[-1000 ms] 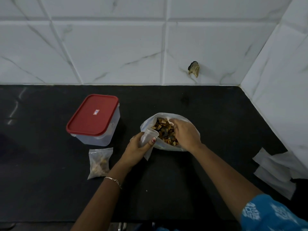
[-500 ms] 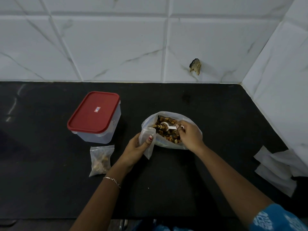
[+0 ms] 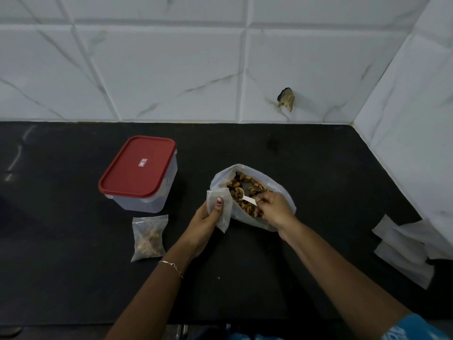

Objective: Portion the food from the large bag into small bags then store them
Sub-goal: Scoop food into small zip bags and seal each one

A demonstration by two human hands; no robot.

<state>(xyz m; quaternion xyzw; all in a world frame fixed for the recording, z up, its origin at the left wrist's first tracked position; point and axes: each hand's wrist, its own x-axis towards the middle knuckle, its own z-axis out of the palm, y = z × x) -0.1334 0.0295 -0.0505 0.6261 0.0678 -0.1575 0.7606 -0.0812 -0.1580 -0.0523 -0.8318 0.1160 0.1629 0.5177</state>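
The left hand [image 3: 208,224] pinches the flimsy small bag [image 3: 221,212] near its rim, likely the best hold. The right hand [image 3: 274,209] pinches a light spoon [image 3: 246,197] inside the floppy large bag [image 3: 279,186].

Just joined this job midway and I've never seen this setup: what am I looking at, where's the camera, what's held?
No machine here: these are a person's two bare hands, filmed by one wide-angle camera worn on their head, looking down at a black counter. The left hand holds a small bag beside the large bag of food. The right hand pinches a white spoon, its bowl over the food. On the counter lie one filled small bag, a red-lidded container and flat empty bags at the right.
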